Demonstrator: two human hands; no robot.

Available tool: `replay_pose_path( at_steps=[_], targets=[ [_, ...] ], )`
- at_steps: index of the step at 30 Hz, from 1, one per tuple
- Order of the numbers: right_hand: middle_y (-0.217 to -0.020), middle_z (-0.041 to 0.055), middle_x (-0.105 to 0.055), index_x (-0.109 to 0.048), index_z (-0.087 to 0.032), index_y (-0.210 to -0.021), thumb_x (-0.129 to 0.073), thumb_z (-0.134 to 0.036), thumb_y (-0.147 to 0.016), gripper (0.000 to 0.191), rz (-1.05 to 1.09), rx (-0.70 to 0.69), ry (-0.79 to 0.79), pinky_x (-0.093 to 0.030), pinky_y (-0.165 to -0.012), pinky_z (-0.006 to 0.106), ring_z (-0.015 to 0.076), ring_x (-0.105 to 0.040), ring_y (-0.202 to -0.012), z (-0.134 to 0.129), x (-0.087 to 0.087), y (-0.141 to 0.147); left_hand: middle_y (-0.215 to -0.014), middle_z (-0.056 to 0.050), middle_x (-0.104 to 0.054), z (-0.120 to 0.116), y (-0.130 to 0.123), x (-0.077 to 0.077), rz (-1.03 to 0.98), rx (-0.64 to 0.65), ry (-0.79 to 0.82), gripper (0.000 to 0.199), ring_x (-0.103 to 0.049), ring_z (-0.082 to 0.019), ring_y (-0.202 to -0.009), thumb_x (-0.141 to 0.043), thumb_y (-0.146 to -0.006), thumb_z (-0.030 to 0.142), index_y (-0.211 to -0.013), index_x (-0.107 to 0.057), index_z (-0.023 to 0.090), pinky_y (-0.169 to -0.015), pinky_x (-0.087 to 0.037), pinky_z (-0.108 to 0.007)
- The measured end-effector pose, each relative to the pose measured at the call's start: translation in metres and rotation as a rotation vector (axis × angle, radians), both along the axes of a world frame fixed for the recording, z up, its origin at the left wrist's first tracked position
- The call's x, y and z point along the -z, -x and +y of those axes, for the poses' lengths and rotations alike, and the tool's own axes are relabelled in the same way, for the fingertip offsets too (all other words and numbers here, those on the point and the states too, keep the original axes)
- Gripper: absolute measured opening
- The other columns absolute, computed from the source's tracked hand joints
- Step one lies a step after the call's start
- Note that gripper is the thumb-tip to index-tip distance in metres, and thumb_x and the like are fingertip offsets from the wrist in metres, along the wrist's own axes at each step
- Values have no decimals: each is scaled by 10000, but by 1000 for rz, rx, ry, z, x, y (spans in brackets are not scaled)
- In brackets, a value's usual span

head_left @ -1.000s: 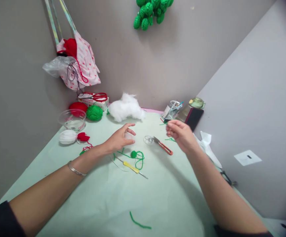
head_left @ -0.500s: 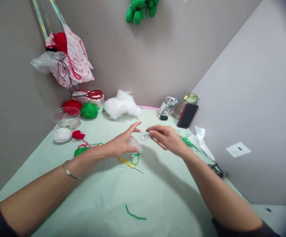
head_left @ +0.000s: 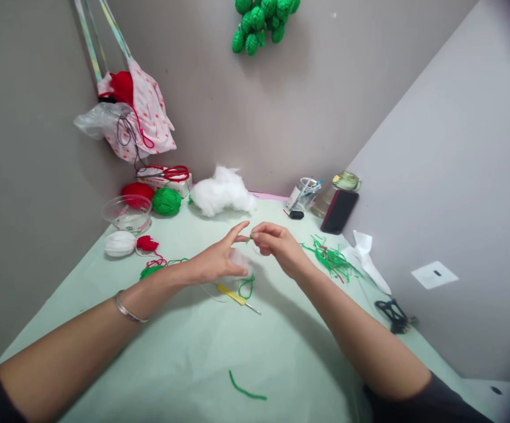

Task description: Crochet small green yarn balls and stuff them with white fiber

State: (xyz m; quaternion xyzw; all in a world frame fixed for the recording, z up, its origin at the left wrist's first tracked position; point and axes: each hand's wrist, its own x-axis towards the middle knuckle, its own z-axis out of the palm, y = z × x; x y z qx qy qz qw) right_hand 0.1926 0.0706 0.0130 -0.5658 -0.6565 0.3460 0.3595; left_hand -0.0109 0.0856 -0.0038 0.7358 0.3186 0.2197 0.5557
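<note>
Grey walls (head_left: 220,123) on two sides, pale green worktop (head_left: 162,364) filling the corner. We've got its left edge running along one wall and its back edge marked by a pink strip (head_left: 272,196). Widest free stretch is the near half, with just one loose green strand (head_left: 246,388) on it; far side is crowded. Spotted pink bag (head_left: 149,111) hangs back left. Heap of white stuffing (head_left: 222,192) sits at the back, well apart from the hands.

Next we see the left hand (head_left: 213,261), thumb and forefinger wide apart, a pale tuft (head_left: 240,260) cupped in it. Right hand (head_left: 279,247) faces it just beside, fingers narrow, pinching a tiny green piece. Right of that we have a pile of green and red scraps (head_left: 332,258), bare worktop between. Yellow-handled hook (head_left: 232,295) lies below the left hand, metal tip toward us and rightward.

Smallest: that green piece (head_left: 248,239), above the worktop between both hands, poking out of the right fingertips. We read its long axis as steeply slanted, free end down and left; too small for more. Left fingertips touching it? We can't tell.
</note>
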Motion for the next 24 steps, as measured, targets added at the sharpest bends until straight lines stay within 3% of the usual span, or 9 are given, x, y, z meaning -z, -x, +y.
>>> replay_pose_path(
  at_steps=[2,5,7,10,12,14,16,20,24],
  targets=[
    [-749,16,-628,-644,-193,-984,-501,-451,-885,311,-117,55,-23,-433,-579,282,124,-482,-565,5,-6,-25,-1619,-185,-395,4,4,3,-8,6,36,1101,-591,-87,-688,-766,-747,270,-1635,-120,342,-735,-502,-325],
    [-757,60,-656,-650,-195,-870,-533,-411,-881,246,-318,124,-43,-472,-680,338,188,-576,-669,14,-12,-71,-1507,-152,-558,13,13,4,-68,23,67,757,-680,-188,-989,-725,-792,255,-1504,-468,245,-918,-496,-360],
    [-835,139,-680,-656,-179,-783,-597,-376,-861,220,-487,207,-77,-474,-803,431,296,-635,-873,20,-11,-98,-1388,-132,-667,19,18,5,-124,48,96,468,-635,-243,-1211,-673,-836,253,-1300,-657,199,-1046,-445,-383],
    [-1081,263,-664,-690,-125,-929,-603,-268,-863,180,-676,297,-160,-378,-988,607,440,-532,-1203,35,-4,-116,-1234,-123,-752,25,21,5,-97,84,107,315,-660,-254,-1187,-619,-854,243,-1146,-723,182,-1011,-473,-386],
    [-1176,266,-649,-682,-112,-1092,-623,-236,-856,272,-744,273,-193,-342,-1046,635,450,-500,-1262,53,3,-110,-1161,-114,-774,28,18,5,-37,96,77,326,-710,-238,-1025,-595,-833,221,-1128,-727,178,-881,-523,-361],
    [-1303,217,-618,-625,-162,-1262,-649,-267,-871,405,-767,216,-226,-374,-1084,565,396,-498,-1303,77,11,-96,-1112,-97,-782,31,11,5,2,90,30,360,-716,-212,-886,-560,-809,193,-1128,-728,178,-780,-533,-335],
    [-1414,190,-554,-544,-193,-1379,-668,-284,-877,526,-764,180,-257,-395,-1105,507,354,-480,-1350,105,19,-78,-1097,-85,-778,35,2,5,30,56,-41,384,-705,-206,-859,-532,-792,170,-1124,-725,175,-774,-536,-333],
    [-1484,235,-475,-435,-149,-1470,-740,-256,-810,735,-694,177,-243,-445,-1069,466,348,-508,-1345,155,34,-50,-1300,-104,-690,53,-21,7,85,-82,-260,478,-634,-264,-1176,-545,-773,117,-1232,-670,170,-1026,-488,-395],
    [-1400,223,-571,-501,-143,-1399,-675,-164,-808,616,-589,145,-225,-464,-1031,439,317,-593,-1233,170,53,-35,-1553,-143,-478,84,-41,9,165,-160,-454,702,-550,-302,-1319,-552,-788,33,-1472,-496,181,-1145,-411,-455]
  ],
)
